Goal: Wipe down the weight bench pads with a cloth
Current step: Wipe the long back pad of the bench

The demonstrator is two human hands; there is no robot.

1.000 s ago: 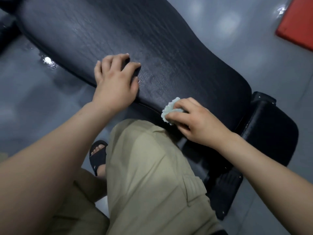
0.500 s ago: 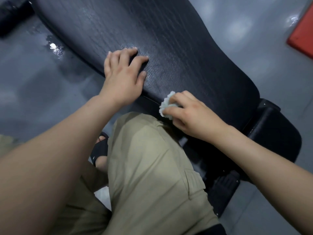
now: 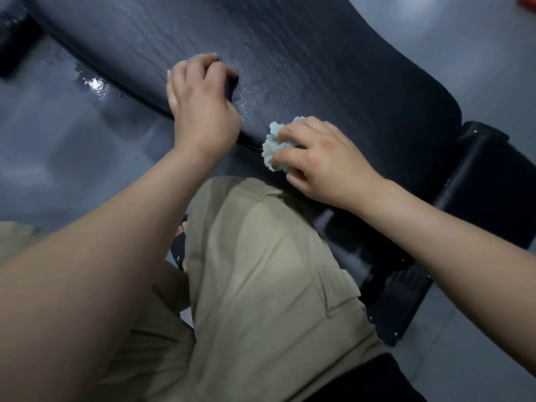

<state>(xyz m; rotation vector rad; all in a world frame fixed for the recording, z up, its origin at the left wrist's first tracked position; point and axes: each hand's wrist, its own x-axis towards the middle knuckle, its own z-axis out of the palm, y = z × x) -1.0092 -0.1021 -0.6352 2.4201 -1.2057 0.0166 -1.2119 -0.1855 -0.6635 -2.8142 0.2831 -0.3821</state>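
Bare bench pad [image 3: 319, 68] ahead, knee [image 3: 261, 227] beneath

Khaki cargo shorts [image 3: 261, 271] w/ flap pocket [image 3: 339, 291]; blk slip-on sandal [image 3: 177, 246].
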